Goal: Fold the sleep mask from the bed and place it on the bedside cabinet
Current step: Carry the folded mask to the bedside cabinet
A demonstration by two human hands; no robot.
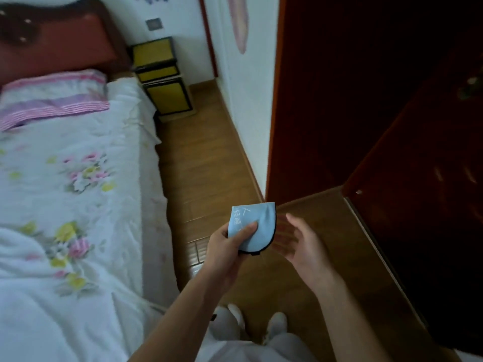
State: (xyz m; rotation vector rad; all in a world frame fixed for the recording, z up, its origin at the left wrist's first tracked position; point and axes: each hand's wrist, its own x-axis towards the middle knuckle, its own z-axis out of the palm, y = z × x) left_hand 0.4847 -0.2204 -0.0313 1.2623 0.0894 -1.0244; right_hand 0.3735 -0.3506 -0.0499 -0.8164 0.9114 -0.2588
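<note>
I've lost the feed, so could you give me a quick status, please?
Left hand gripping folded sleep mask. Right hand open beside it. Bedside cabinet ahead, floor path clear.

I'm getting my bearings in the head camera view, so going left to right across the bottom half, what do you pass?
Bed → left hand → sleep mask → right hand → dark wooden door.
</note>
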